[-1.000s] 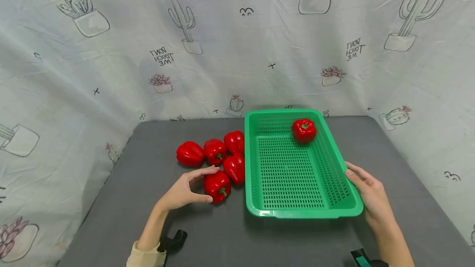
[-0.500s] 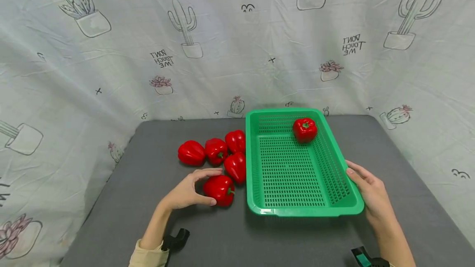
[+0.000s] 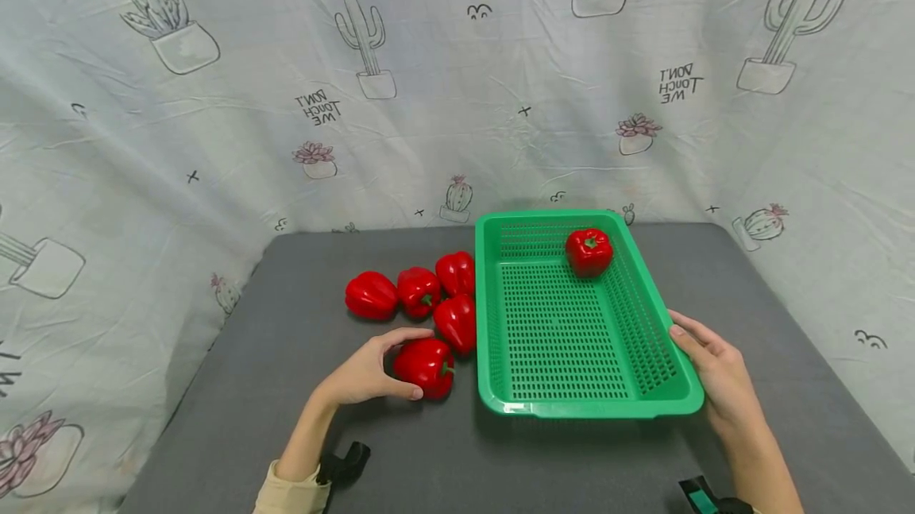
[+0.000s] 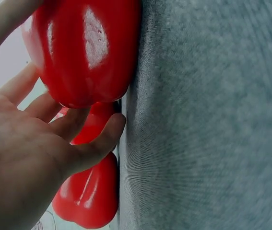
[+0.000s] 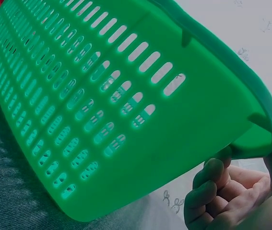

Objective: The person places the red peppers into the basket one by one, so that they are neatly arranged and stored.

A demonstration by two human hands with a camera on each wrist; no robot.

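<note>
- Pepper point(image 3: 424, 369) lies on its side near the front of the row, stem turned towards the basket; I cannot tell whether it bears fully on the table.
- My left hand point(image 3: 363, 373) is round it, fingers point(image 4: 112, 129) curved and spread, the thumb point(image 3: 405, 389) on its near side and the others at its far side and back; that is a loose clasp.
- Just behind it are four more peppers point(image 3: 456, 324), all red and glossy, bunched close together. The two on the right sit just beside the basket wall; the leftmost lies on its side.
- The basket point(image 3: 554, 331), green and slotted, stands to the right of the bunch, one long side towards it.
- Inside, one red pepper point(image 3: 589, 253) sits in the far right corner, stem up.
- My right hand point(image 3: 723, 377) pinches the right rim point(image 3: 661, 311), thumb over the top, the other fingers curled below and outside.
- Under all of this is the grey table point(image 3: 300, 331).
- At my left wrist are a pale yellow sleeve point(image 3: 289, 490) and a black mount point(image 3: 346, 465).
- Behind the table hangs white cloth point(image 3: 429, 133) printed with potted cacti and lettering.
</note>
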